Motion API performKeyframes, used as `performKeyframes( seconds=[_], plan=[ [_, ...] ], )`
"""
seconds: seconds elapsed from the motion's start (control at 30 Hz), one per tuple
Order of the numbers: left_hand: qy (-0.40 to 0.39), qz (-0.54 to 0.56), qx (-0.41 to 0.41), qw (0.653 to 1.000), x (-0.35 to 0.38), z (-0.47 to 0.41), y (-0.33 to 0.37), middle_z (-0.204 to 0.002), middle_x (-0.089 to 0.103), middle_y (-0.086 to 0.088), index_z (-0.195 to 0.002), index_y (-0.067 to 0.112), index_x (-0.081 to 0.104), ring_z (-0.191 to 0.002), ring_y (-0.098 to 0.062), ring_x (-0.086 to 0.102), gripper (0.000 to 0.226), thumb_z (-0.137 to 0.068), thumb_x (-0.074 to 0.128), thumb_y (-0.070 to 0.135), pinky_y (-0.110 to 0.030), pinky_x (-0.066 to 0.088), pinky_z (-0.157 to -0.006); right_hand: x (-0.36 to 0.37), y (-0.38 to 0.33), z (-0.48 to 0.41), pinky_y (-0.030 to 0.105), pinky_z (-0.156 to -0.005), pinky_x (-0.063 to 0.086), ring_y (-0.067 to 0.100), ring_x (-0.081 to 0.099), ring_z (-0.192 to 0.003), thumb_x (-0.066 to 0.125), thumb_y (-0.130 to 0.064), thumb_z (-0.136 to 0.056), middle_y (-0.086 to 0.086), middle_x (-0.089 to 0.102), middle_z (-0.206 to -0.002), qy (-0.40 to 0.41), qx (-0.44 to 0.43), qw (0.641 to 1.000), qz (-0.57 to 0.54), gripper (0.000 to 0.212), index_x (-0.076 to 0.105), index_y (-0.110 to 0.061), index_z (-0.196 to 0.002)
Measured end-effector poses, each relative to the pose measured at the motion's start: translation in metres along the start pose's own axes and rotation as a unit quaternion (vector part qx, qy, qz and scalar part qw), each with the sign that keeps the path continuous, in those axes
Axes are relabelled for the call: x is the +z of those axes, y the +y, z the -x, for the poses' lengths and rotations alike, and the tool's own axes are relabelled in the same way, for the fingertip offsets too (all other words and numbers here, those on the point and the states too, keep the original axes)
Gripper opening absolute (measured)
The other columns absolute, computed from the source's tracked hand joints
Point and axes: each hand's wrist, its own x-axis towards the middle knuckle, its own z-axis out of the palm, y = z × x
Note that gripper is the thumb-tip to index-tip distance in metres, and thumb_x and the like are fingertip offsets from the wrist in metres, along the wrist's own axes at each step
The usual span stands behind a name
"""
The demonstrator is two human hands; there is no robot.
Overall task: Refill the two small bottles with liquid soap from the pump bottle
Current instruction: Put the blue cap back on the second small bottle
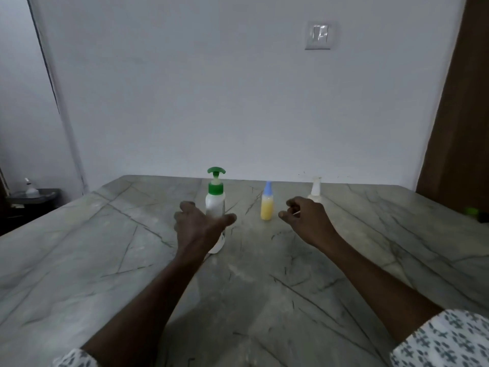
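A white pump bottle (pixel 215 201) with a green pump head stands on the marble table (pixel 264 287), towards the back. My left hand (pixel 198 223) is spread in front of its body, thumb out to the right and fingers loosely curled on the left; contact with the bottle cannot be made out. To its right stands a small yellow bottle (pixel 266 209) with a blue pointed cap. My right hand (pixel 304 221) hovers just right of that bottle with loosely curled fingers, holding nothing clear. A small white bottle (pixel 315 188) stands behind it, its lower part hidden.
A grey wall runs along the table's far edge. A small green object (pixel 471 211) lies near the right table edge by a brown door. A dark stand (pixel 34 197) with a white item is off the table at the left.
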Motion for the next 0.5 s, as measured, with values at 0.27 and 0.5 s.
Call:
performKeyframes(
  seconds=[0.27, 0.5],
  plan=[
    [0.014, 0.027, 0.027, 0.999, 0.007, 0.003, -0.003, -0.114, 0.065, -0.016, -0.117, 0.002, 0.055, -0.092, -0.026, 0.059, 0.059, -0.068, 0.086, 0.008, -0.042, 0.055, -0.082, -0.013, 0.013, 0.022, 0.013, -0.065, 0.041, 0.012, 0.062, -0.082, 0.070, -0.030, -0.087, 0.004, 0.069, -0.097, -0.029, -0.002, 1.000, 0.009, 0.041, 0.062, -0.008, -0.120],
    [-0.039, 0.062, 0.054, 0.996, 0.001, -0.031, 0.006, -0.111, 0.069, -0.013, -0.120, 0.004, 0.062, -0.092, -0.026, 0.064, 0.057, -0.067, 0.083, -0.001, -0.035, 0.053, -0.077, -0.012, 0.023, 0.035, 0.003, -0.060, 0.036, 0.009, 0.060, -0.081, 0.068, -0.031, -0.088, 0.003, 0.069, -0.099, -0.047, -0.003, 0.999, 0.016, 0.041, 0.062, -0.009, -0.123]
  ],
)
